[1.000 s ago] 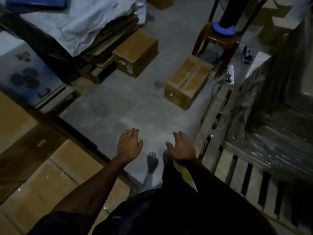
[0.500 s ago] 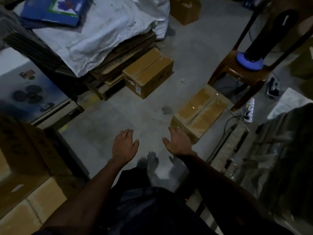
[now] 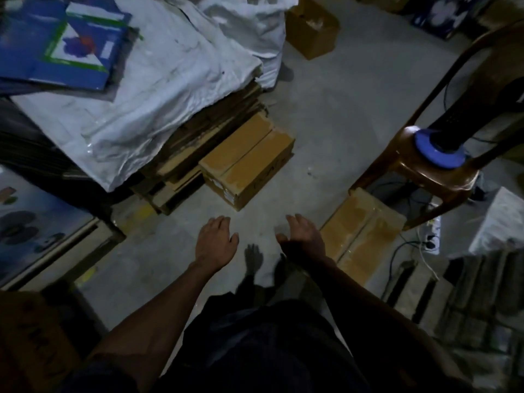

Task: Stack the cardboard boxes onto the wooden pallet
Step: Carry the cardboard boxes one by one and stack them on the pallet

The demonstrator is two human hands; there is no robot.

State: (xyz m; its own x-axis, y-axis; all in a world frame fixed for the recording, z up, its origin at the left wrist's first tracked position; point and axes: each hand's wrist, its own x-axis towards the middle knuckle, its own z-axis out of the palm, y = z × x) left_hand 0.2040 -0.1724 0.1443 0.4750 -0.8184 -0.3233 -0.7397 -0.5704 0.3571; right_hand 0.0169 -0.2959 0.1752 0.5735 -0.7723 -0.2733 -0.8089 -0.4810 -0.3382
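Presently: fingers point(image 3: 219, 222) of the left hand point(image 3: 217, 242) and right hand point(image 3: 302, 239) spread loosely, palms down, holding nothing, above the concrete floor point(image 3: 326, 109). Taped cardboard box point(image 3: 361, 236) just right of the right hand; second taped box point(image 3: 246, 163) ahead, dark handwriting and white label illegible. Wooden pallet point(image 3: 416, 282) at right. Brown plastic chair point(image 3: 436, 165) beyond.

Both arms reach forward, palms down, hands empty.

The left hand point(image 3: 217, 243) sits at lower centre of the frame, fingers straight and close together, thumb out to the right. The right hand point(image 3: 304, 239), just right of it, has relaxed fingers and thumb pointing left; both forearms are bare.
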